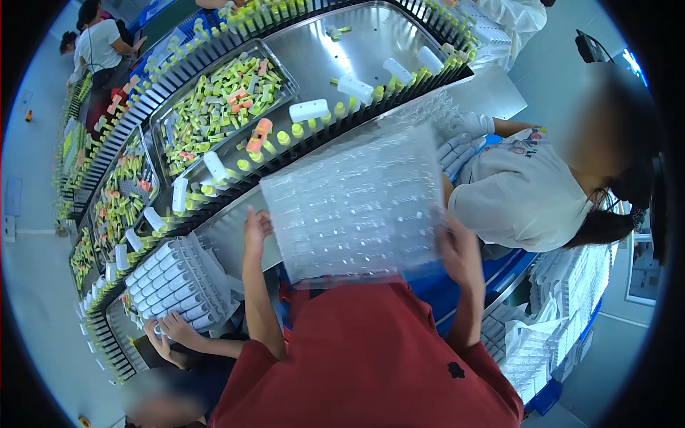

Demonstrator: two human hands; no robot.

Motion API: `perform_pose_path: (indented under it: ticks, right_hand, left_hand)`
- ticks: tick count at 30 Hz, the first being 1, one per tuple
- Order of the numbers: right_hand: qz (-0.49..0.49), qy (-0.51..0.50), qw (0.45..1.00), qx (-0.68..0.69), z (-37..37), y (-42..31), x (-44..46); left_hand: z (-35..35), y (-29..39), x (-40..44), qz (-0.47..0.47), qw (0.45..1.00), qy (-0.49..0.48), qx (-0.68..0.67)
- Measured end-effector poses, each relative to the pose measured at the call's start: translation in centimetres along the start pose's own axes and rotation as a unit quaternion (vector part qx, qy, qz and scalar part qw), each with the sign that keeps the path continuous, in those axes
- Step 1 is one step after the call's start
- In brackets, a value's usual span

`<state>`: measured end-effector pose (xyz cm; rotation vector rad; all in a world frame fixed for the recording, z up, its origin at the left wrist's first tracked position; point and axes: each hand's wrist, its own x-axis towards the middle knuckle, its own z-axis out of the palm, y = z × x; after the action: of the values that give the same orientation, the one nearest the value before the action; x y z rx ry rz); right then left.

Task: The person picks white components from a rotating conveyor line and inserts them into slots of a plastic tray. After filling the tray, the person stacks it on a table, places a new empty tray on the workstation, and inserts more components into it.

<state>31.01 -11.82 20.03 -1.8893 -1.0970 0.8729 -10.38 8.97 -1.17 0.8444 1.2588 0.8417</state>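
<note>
- Evidently, the thing in your grasp is the clear blister tray (357, 207), spread between your hands in front of your red shirt (378, 349), its near edge overlapping the hem area. Whether it is one sheet or several nested together, the view does not settle.
- Your right hand (458, 248), blurred, is bent around the tray's right edge, with the fingers closed on the rim.
- Your left hand (257, 227) is at the left edge, half-curled with the thumb raised; you can't tell from here whether the fingers pinch the plastic or only brush it.
- Expect the tray to be light and springy, thin enough to flex or crease, and rather slick. Take hold along the flat side rims, opposite each other, and keep pressure off the moulded pockets, which would likely dent.
- Beyond the tray runs a black slatted rack (399, 100) carrying white caps (309, 110) and an orange piece (260, 135); behind it sits a steel bin (294, 84) of yellow-green parts.
- On your left, a co-worker's hands (177, 329) touch a batch of white tubular pieces (168, 278); on your right, another co-worker (514, 189) is close beside the tray.
</note>
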Motion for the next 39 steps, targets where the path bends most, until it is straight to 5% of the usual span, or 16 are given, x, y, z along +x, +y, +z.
perform_pose_path:
  ticks: [2,3,5,10,13,16,20,23,24,26,27,29,33,36,38,39]
  right_hand:
    - [-0.017,0.06,0.997,-0.048,-4.3,-1.3,-2.4]
    - [-0.03,0.111,0.991,-0.062,-6.2,-1.5,-3.8]
    - [-0.152,0.128,0.971,-0.133,-12.9,2.8,-7.5]
    - [-0.15,0.626,0.765,0.027,-23.6,16.0,-15.6]
    - [-0.143,0.748,0.595,0.257,-27.0,21.5,-22.6]
    - [-0.179,0.803,0.429,0.372,-27.5,26.2,-28.0]
    - [-0.08,0.915,0.239,0.316,-27.0,32.5,-32.4]
    - [-0.037,0.865,0.336,0.371,-22.8,29.9,-31.0]
    - [0.102,0.865,0.454,0.187,-20.6,28.3,-29.8]
    - [-0.01,0.856,0.427,0.292,-20.9,39.5,-34.5]
    - [0.102,0.842,0.522,0.095,-19.1,42.2,-36.0]
    - [-0.035,0.827,0.358,0.432,-19.0,36.4,-33.8]
    - [-0.037,0.805,0.334,0.489,-19.6,27.8,-30.5]
    - [-0.024,0.811,0.35,0.468,-17.6,19.5,-24.1]
    - [0.028,0.791,0.409,0.454,-14.8,16.0,-19.3]
    - [-0.001,0.748,0.499,0.437,-12.5,15.7,-17.6]
  left_hand:
    - [3.5,1.3,0.9,0.026,0.996,0.03,0.077]
    - [5.2,1.6,1.4,0.161,0.964,0.041,0.21]
    - [7.6,2.3,2.5,0.406,0.793,0.06,0.451]
    - [10.8,0.8,5.2,0.368,0.694,0.056,0.616]
    - [9.8,1.1,5.7,0.34,0.757,0.044,0.557]
    - [9.2,0.8,5.8,0.327,0.698,0.073,0.633]
    - [10.0,0.3,5.8,0.309,0.646,0.083,0.693]
    - [9.0,-0.6,6.7,0.314,0.648,0.083,0.689]
    - [8.6,-0.9,7.1,0.325,0.643,0.084,0.689]
    - [8.1,-1.4,8.7,0.296,0.651,0.09,0.694]
    - [8.2,-1.0,9.0,0.276,0.662,0.088,0.691]
    - [8.2,-0.4,9.4,0.251,0.674,0.098,0.688]
    - [7.1,-0.9,9.5,0.307,0.68,0.1,0.658]
    - [7.4,-1.0,8.1,0.362,0.67,0.132,0.634]
    - [6.9,-0.5,7.8,0.429,0.65,0.158,0.607]
    - [6.9,-0.3,7.1,0.466,0.644,0.165,0.585]
